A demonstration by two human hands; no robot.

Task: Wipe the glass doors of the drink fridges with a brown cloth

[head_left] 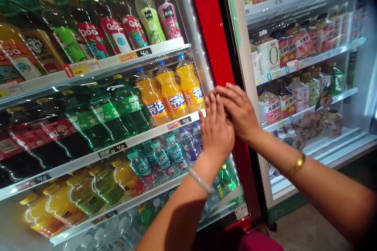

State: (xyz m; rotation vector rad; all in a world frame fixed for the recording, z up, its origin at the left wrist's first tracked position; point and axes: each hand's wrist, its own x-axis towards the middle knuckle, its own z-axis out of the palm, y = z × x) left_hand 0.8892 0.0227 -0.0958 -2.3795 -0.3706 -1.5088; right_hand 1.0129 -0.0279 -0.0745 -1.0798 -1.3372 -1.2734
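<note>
My left hand [218, 127] is raised before the right edge of a drinks cooler, its back toward me and its fingers stretched upward. My right hand [240, 110] is beside it, fingers extended and touching or overlapping the left fingertips. Both hands are in front of the cooler's red side frame [210, 19]; I cannot tell whether they press on it or on the glass. No object shows in either hand. Just left of the hands, orange soda bottles [190, 82] with blue caps stand on the middle shelf. A pale bangle [200, 180] circles my left wrist, a gold bracelet [297, 163] my right.
Cola bottles [59, 129] and green soda bottles [104, 106] share the middle shelf. Juice bottles [150, 19] stand above, smaller teal-capped bottles [161, 157] below. A second cooler [312, 62] with drink bottles and cartons stands at the right. Price tags [144, 52] line the shelf edges.
</note>
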